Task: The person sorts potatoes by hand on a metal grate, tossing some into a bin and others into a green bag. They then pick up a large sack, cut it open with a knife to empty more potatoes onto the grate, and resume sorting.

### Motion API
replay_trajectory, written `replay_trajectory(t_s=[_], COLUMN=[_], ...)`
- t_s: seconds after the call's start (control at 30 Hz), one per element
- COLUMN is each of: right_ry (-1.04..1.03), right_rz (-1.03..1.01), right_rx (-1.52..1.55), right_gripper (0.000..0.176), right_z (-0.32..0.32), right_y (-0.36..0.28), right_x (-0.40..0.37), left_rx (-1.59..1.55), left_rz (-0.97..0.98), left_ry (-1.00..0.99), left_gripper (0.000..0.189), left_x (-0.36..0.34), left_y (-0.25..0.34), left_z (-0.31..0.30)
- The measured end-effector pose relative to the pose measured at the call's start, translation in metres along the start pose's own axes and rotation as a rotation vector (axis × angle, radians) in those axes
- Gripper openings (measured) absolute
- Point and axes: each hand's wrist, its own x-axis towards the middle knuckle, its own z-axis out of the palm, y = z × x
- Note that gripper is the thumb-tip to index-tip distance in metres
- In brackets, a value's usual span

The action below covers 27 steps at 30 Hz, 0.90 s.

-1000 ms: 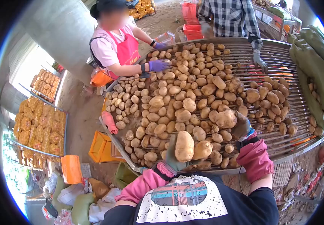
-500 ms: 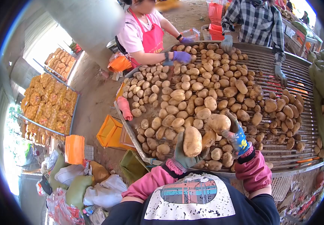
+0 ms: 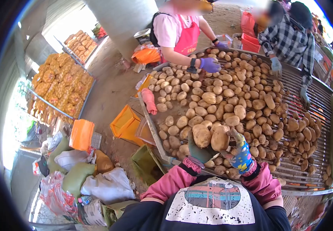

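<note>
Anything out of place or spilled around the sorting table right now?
Nothing spilled or damaged. Only oddity: a pink glove draped unworn over the table's rail. The left hand holds the left potato, the right hand the right potato.

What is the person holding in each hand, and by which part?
One large potato each. The left hand cups the left potato from underneath; the right hand has its grip on the right potato at its lower right side.
</note>
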Motion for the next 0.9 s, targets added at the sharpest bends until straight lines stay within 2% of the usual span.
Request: replay_trajectory(t_s=[0.03, 0.13, 0.17, 0.27, 0.3, 0.4, 0.43, 0.5, 0.57, 0.6, 0.67, 0.7, 0.73, 0.8, 0.83, 0.9], right_ry=[-0.008, -0.163, -0.176, -0.287, -0.292, -0.343, -0.325, -0.37, -0.393, -0.384, -0.385, -0.41, -0.425, -0.45, -0.469, -0.475], right_rz=[-0.025, 0.04, 0.128, 0.023, 0.101, 0.238, 0.382, 0.44, 0.479, 0.488, 0.599, 0.607, 0.647, 0.736, 0.71, 0.671], right_rx=[0.032, -0.021, 0.084, -0.024, 0.061, 0.168, 0.24, 0.173, 0.187, 0.197, 0.319, 0.291, 0.242, 0.14, 0.086, 0.093], right_gripper=[0.082, 0.082, 0.074, 0.066, 0.061, 0.053, 0.054, 0.05, 0.046, 0.043, 0.041, 0.042, 0.041, 0.038, 0.034, 0.032], right_z=[0.005, 0.016, 0.024, 0.036, 0.044, 0.054, 0.056, 0.054, 0.054, 0.056, 0.058, 0.058, 0.061, 0.069, 0.074, 0.081], right_y=[-0.007, -0.023, -0.025, -0.035, -0.032, -0.013, -0.005, 0.006, 0.01, 0.013, 0.018, 0.006, -0.002, -0.017, -0.025, -0.027], right_x=[0.006, 0.021, 0.02, 0.029, 0.026, 0.011, 0.0, -0.01, -0.016, -0.02, -0.022, -0.011, -0.002, 0.013, 0.022, 0.023], left_rx=[0.018, 0.0, 0.006, -0.101, -0.023, 0.029, -0.082, 0.232, 0.262, 0.285, -0.102, -0.062, -0.04, 0.033, 0.09, -0.054], left_rz=[0.034, 0.039, 0.067, 0.064, 0.186, 0.358, 0.378, 0.691, 0.788, 0.837, 0.743, 0.82, 0.805, 0.981, 1.162, 1.164], left_ry=[0.003, -0.216, -0.068, -0.253, -0.062, -0.015, -0.164, -0.143, -0.26, -0.092, 0.068, 0.061, -0.196, -0.123, 0.217, 0.489], left_gripper=[0.099, 0.089, 0.095, 0.095, 0.092, 0.087, 0.083, 0.062, 0.045, 0.044, 0.042, 0.044, 0.046, 0.054, 0.06, 0.072], left_x=[-0.002, -0.013, -0.021, -0.045, -0.056, -0.088, -0.102, -0.114, -0.13, -0.145, -0.171, -0.173, -0.175, -0.171, -0.167, -0.162], left_y=[0.006, 0.03, 0.038, 0.069, 0.077, 0.113, 0.123, 0.163, 0.202, 0.218, 0.26, 0.284, 0.313, 0.395, 0.437, 0.469], left_z=[-0.002, -0.022, -0.021, -0.04, -0.038, -0.054, -0.057, -0.097, -0.118, -0.109, -0.054, -0.047, -0.04, -0.045, -0.054, -0.046])
